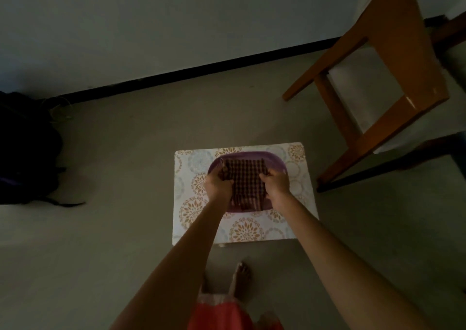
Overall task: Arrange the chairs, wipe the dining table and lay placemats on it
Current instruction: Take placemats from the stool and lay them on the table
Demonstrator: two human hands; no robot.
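Maroon-and-dark checked cloth (pixel 245 182) hangs stretched between your two hands over a purple oval plastic basin (pixel 273 164); in the head view its long axis runs away from you, from the near edge at your wrists up toward the basin's far rim. Your left hand (pixel 218 184) grips the cloth's left edge with curled fingers, and your right hand (pixel 276 184) grips the right edge the same way, so the weave sits fairly flat and square between them. The basin stands on a rectangular placemat printed with orange and pale blue floral medallions (pixel 242 229), which lies on the grey floor (pixel 126 153) with its long side running left to right. Most of the basin's inside is hidden under the cloth and your hands, and you cannot tell whether the cloth touches it. The room is dim: the dark bag (pixel 25 148) at the left edge is little more than a black shape. An orange-brown wooden chair (pixel 403 52) at upper right is cut off by the frame. Your bare foot (pixel 240 276) and a red garment (pixel 222 312) show near the bottom.
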